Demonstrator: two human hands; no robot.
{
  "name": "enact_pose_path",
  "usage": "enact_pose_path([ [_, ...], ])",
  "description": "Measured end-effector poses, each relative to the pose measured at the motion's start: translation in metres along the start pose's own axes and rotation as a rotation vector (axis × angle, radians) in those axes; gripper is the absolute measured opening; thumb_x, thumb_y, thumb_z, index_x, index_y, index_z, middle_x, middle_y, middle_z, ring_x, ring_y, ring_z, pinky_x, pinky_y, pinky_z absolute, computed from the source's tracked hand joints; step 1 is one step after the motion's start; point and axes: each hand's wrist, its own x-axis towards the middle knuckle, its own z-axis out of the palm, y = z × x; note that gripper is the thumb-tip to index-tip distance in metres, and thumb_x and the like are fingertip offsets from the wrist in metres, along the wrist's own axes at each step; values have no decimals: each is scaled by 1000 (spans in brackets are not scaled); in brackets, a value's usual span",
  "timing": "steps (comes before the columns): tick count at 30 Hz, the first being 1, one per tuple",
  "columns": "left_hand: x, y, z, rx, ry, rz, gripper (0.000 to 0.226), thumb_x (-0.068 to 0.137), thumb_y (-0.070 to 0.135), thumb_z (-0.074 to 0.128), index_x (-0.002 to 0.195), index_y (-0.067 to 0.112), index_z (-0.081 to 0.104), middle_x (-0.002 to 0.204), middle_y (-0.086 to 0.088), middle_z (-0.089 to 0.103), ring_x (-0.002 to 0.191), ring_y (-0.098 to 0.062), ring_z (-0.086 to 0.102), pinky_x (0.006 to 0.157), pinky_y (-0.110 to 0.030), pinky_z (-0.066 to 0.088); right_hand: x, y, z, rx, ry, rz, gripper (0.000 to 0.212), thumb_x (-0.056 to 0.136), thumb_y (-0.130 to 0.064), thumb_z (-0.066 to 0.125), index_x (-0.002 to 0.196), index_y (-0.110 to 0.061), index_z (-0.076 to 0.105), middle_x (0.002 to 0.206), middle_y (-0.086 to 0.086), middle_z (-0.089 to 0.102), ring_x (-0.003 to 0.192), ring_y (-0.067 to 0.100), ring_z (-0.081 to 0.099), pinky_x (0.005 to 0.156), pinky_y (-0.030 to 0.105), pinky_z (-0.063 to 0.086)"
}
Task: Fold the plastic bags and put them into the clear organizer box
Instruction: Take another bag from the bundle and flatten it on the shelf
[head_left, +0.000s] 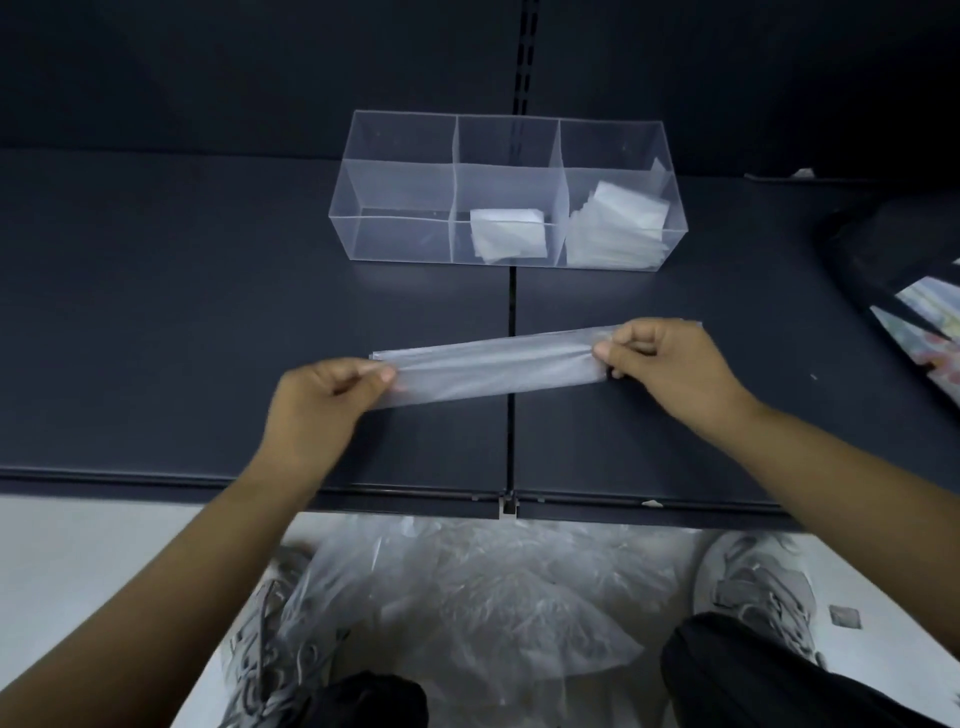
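Crosswise, bag strip (493, 366) pinched between left hand (324, 400), right hand (670, 364).

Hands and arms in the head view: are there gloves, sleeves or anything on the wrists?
No gloves: the left hand and the right hand are bare, with no rings visible. The left forearm and the right forearm are uncovered as far as the frame edges, with no sleeve, watch or band in view.
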Motion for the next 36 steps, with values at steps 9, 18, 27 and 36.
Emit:
enact_pose_path([
  [9,-16,14,22,392,311,430,20,91,9,52,101,14,68,101,-3,64,93,-20,56,87,-13,35,20,-2,10,-87,132,113,14,79,-16,73,66,-20,69,61,-10,67,52,-4,57,64,16,50],
  [18,-29,4,95,1049,-282,493,88,80,72,-13,150,19,-15,160,-3,-15,146,-23,-19,118,-41,-12,23,5,-6,-360,188,-30,12,80,-21,72,91,-22,66,76,-10,62,74,10,59,72,23,46],
  [27,-25,-2,90,1047,-313,552,80,85,70,-8,147,20,-17,158,-1,-16,146,-22,-16,120,-42,-7,19,40,-55,-471,48,-141,10,83,-20,71,79,-24,63,96,-10,48,101,13,44,95,26,36],
  [36,-23,15,80,757,-428,726,87,87,69,33,152,13,15,161,-1,6,147,-12,-7,119,-31,-7,-58,1,-56,222,-137,313,13,85,2,64,88,-8,57,60,5,63,50,11,53,47,18,41],
])
